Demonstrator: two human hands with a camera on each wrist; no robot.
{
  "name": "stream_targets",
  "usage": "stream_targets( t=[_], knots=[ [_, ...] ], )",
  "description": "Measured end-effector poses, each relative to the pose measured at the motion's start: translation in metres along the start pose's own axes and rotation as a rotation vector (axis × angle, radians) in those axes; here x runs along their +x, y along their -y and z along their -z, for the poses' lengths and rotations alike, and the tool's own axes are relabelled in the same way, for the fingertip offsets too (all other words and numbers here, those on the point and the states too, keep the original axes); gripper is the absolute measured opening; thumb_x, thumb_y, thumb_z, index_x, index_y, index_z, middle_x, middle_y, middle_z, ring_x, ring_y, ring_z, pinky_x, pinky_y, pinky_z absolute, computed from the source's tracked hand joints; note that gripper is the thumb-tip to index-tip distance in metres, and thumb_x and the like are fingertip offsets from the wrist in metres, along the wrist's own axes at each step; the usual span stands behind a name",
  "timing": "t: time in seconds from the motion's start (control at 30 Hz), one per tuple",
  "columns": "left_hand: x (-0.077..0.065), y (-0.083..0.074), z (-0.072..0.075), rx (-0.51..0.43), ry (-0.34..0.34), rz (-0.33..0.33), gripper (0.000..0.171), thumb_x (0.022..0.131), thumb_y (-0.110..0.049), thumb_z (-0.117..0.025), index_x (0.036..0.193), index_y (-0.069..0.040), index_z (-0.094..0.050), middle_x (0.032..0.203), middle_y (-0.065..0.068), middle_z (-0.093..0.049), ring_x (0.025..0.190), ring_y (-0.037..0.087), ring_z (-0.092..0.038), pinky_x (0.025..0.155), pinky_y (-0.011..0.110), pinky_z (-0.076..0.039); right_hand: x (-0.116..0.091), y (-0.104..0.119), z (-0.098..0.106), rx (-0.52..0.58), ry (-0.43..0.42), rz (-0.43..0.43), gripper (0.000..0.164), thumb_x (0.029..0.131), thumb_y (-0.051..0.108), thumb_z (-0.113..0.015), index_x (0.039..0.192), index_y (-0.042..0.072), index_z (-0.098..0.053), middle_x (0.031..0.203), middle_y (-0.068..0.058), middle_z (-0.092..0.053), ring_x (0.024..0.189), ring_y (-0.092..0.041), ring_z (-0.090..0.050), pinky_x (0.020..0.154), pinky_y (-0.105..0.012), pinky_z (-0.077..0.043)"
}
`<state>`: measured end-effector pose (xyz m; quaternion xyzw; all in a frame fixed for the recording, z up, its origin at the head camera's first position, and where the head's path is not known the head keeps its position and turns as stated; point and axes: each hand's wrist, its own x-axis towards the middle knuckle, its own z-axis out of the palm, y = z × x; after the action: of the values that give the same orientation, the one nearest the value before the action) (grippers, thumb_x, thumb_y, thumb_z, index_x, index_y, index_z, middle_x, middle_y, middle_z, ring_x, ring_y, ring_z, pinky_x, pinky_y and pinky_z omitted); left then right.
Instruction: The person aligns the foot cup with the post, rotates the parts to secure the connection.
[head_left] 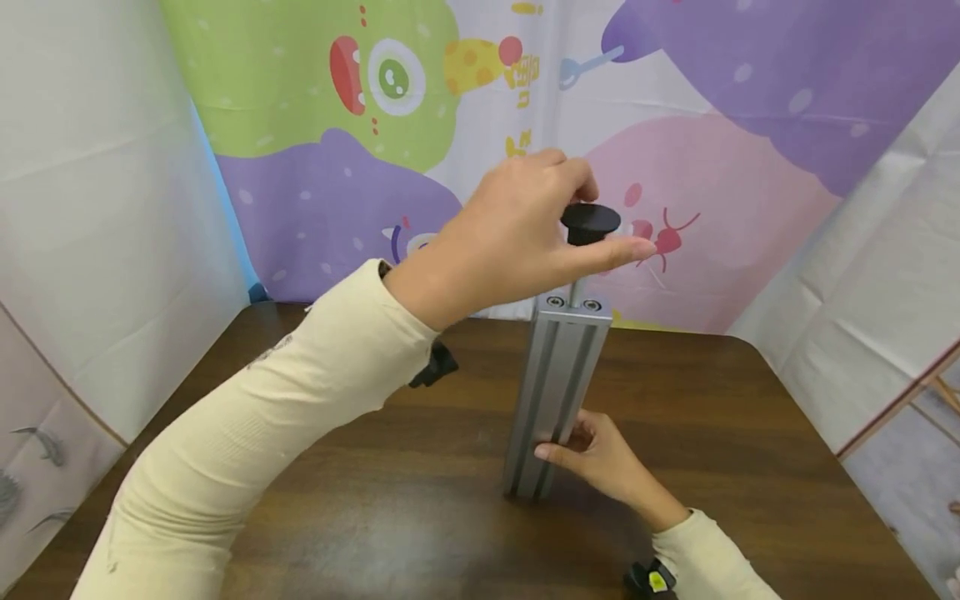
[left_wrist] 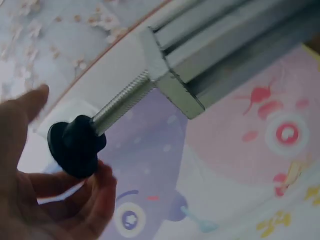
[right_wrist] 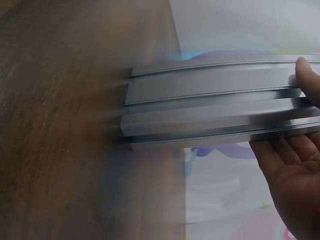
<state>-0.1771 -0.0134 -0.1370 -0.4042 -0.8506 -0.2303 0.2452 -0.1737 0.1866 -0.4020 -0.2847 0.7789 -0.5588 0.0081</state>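
Observation:
An aluminium extrusion profile point(head_left: 561, 375) stands upright on the table, leaning slightly. Bolted across its top is an end plate point(head_left: 573, 309), out of which rises a threaded rod point(left_wrist: 121, 103) carrying a black levelling foot point(head_left: 591, 218). My left hand point(head_left: 510, 229) is around the foot with the thumb stretched out away from it; in the left wrist view the bent fingers point(left_wrist: 102, 187) are at the foot's edge, and the thumb is apart from it. Low on the profile, my right hand point(head_left: 611, 458) grips it, thumb on one face and fingers on the opposite side.
The dark wooden table point(head_left: 390, 500) lies beneath the profile. A printed cartoon curtain point(head_left: 285, 217) hangs behind it, with pale curtains point(head_left: 90, 167) at the sides. Black wrist devices point(head_left: 648, 577) are strapped at both sleeves.

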Motion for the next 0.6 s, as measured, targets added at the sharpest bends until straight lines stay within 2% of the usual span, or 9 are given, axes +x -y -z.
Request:
stream_targets(
  t=[0.13,0.23,0.3,0.37,0.43,0.53,0.6],
  knots=[
    [0.000,-0.006,-0.003,0.153,-0.071,0.002,0.050,0.086,-0.056,-0.063,0.079,-0.007,-0.055,0.074,0.002,-0.048,0.063,0.015,-0.043,0.056,0.024,-0.035,-0.001,-0.003,-0.004,0.006,-0.003,-0.009,0.018,0.083,0.003,-0.072,0.098,-0.004,-0.065,0.092,-0.016,-0.070,0.081,-0.010,-0.068,0.068,-0.028,-0.056],
    [0.003,-0.007,-0.002,0.142,-0.068,-0.027,0.046,0.088,-0.050,-0.064,0.076,-0.007,-0.057,0.074,0.002,-0.049,0.065,0.014,-0.044,0.056,0.024,-0.036,-0.002,-0.003,-0.004,-0.002,0.002,-0.020,0.018,0.083,0.005,-0.073,0.098,-0.003,-0.066,0.092,-0.015,-0.071,0.081,-0.010,-0.068,0.068,-0.028,-0.056],
    [0.006,-0.005,0.000,0.080,-0.034,-0.074,0.038,0.089,-0.043,-0.066,0.078,-0.006,-0.063,0.076,0.001,-0.055,0.069,0.012,-0.047,0.060,0.023,-0.038,-0.002,-0.004,-0.004,-0.008,0.007,-0.027,0.018,0.084,0.006,-0.073,0.098,-0.002,-0.066,0.092,-0.014,-0.071,0.081,-0.011,-0.068,0.068,-0.028,-0.055],
    [0.010,-0.001,0.003,-0.030,0.027,-0.120,0.028,0.089,-0.035,-0.067,0.088,-0.007,-0.071,0.082,0.000,-0.062,0.074,0.010,-0.050,0.066,0.022,-0.042,-0.002,-0.004,-0.004,-0.013,0.008,-0.037,0.018,0.083,0.006,-0.073,0.098,-0.002,-0.066,0.093,-0.014,-0.072,0.082,-0.011,-0.068,0.068,-0.028,-0.055],
    [0.013,0.005,0.006,-0.176,0.121,-0.142,0.024,0.091,-0.025,-0.066,0.102,-0.005,-0.073,0.093,0.001,-0.067,0.079,0.007,-0.056,0.073,0.019,-0.045,-0.002,-0.004,-0.003,-0.011,0.012,-0.044,0.019,0.083,0.006,-0.073,0.098,-0.002,-0.066,0.094,-0.015,-0.072,0.083,-0.011,-0.068,0.069,-0.027,-0.055],
    [0.016,0.014,0.010,-0.507,0.289,-0.088,0.029,0.094,-0.011,-0.061,0.121,0.000,-0.065,0.119,0.007,-0.066,0.101,0.006,-0.062,0.088,0.017,-0.047,-0.003,-0.002,-0.003,-0.005,0.023,-0.062,0.021,0.083,0.007,-0.073,0.099,-0.004,-0.065,0.095,-0.017,-0.071,0.085,-0.011,-0.069,0.071,-0.027,-0.055],
    [0.018,0.021,0.011,-0.707,0.371,-0.031,0.034,0.094,-0.004,-0.059,0.127,0.002,-0.059,0.131,0.009,-0.059,0.116,0.006,-0.058,0.096,0.020,-0.045,-0.003,-0.001,-0.003,-0.007,0.029,-0.080,0.022,0.084,0.009,-0.073,0.100,-0.004,-0.065,0.097,-0.017,-0.071,0.086,-0.011,-0.069,0.071,-0.027,-0.055]
  ],
)
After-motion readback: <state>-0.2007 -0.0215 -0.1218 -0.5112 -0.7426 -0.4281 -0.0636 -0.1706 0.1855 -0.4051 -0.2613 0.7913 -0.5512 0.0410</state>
